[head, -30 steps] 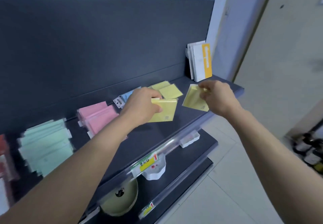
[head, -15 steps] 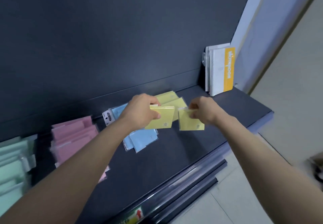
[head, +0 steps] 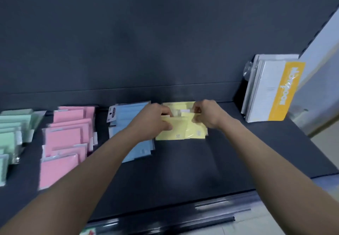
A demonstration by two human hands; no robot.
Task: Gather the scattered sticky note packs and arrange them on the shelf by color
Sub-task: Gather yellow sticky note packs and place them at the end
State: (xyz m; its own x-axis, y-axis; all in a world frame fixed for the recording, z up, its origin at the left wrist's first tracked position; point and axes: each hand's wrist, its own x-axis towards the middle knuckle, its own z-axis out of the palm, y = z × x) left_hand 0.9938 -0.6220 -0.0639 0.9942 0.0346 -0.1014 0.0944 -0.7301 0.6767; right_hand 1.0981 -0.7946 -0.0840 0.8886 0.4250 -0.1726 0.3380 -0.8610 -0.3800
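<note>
Fixture: dark shelf (head: 211, 163) with a dark back panel (head: 146, 32) behind it and a glossy rail (head: 183, 214) along its front edge.

Far left: green packs (head: 12, 130), an overlapping group, partly cut off by the frame edge.

Next: pink packs (head: 67, 139), overlapping, just beside the green and running from the back of the shelf toward the front.

Next: blue packs (head: 128, 117), a stack beside the pink, with a white hang tab at the back left corner. The left forearm covers part of it.

Centre: left hand (head: 152, 121), grip clenched round the upper left edge of a yellow pack (head: 174, 132). This pack overlaps a second yellow pack (head: 194, 133).

Behind both: yellow pile (head: 180, 106), flat at the back of the shelf, just beside the blue.

Centre right: right hand (head: 207, 114), grip pinching the upper edge of the second yellow pack.

Far right: white notebooks (head: 271, 91) with a yellow band, upright against the back panel, well apart from the yellow pile.
</note>
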